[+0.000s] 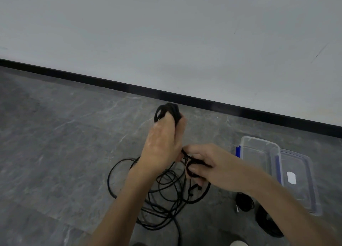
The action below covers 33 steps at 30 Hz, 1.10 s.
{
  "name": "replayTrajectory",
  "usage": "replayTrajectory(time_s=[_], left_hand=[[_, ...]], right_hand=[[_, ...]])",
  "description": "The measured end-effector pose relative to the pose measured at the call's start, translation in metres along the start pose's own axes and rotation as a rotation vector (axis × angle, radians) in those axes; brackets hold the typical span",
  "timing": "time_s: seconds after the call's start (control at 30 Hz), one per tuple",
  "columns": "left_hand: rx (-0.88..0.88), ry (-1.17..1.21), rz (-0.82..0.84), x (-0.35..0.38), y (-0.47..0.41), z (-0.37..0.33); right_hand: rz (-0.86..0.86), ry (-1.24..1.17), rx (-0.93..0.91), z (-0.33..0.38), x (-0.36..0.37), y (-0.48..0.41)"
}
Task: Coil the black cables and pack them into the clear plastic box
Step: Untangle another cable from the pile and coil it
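The left hand (162,140) grips a part-wound coil (167,110) that rises above its knuckles, and the right hand (209,164) pinches the next strand just beside it. Most of the black cables (162,199) lie loose below both hands. The clear plastic box (259,157), beyond the right hand, looks empty, so packing seems not yet begun.

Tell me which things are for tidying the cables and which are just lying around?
For the job: cable coil in the left hand; right hand pinching its strand; tangled black cables; clear plastic box; coiled black bundle beside it.
Just lying about: box lid with white label; skirting board.
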<state>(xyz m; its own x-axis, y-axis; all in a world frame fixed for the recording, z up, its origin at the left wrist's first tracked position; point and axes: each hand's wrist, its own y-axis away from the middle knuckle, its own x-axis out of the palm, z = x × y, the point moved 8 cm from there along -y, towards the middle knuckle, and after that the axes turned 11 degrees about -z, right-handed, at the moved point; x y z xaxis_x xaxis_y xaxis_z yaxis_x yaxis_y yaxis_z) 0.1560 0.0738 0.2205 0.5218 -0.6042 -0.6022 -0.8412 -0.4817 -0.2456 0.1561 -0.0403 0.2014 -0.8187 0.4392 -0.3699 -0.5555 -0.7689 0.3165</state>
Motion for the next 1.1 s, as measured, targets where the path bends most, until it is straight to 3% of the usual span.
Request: replayTrajectory(time_s=[0.07, 0.17, 0.3, 0.4, 0.63, 0.93, 1.1], left_hand=[[0.049, -0.136, 0.084, 0.009, 0.003, 0.001], [0.011, -0.076, 0.226, 0.020, 0.006, 0.005], [0.017, 0.015, 0.399, 0.031, 0.016, 0.001], [-0.007, 0.130, 0.492, 0.032, 0.021, -0.002], [0.045, -0.025, 0.619, 0.038, 0.026, 0.009], [0.081, -0.007, 0.514, 0.037, 0.023, -0.004], [-0.024, -0.056, 0.322, 0.026, 0.011, 0.006]], right_hand=[[-0.075, 0.052, -0.025, 0.002, -0.011, -0.002], [-0.134, 0.042, -0.013, 0.004, -0.024, -0.002], [-0.171, -0.252, 0.157, -0.008, -0.031, -0.002], [-0.163, -0.305, 0.194, -0.012, -0.036, 0.000], [-0.120, -0.430, 0.157, -0.010, -0.043, 0.005], [-0.204, -0.521, 0.152, -0.012, -0.048, 0.001], [-0.154, -0.447, 0.145, -0.012, -0.046, 0.001]])
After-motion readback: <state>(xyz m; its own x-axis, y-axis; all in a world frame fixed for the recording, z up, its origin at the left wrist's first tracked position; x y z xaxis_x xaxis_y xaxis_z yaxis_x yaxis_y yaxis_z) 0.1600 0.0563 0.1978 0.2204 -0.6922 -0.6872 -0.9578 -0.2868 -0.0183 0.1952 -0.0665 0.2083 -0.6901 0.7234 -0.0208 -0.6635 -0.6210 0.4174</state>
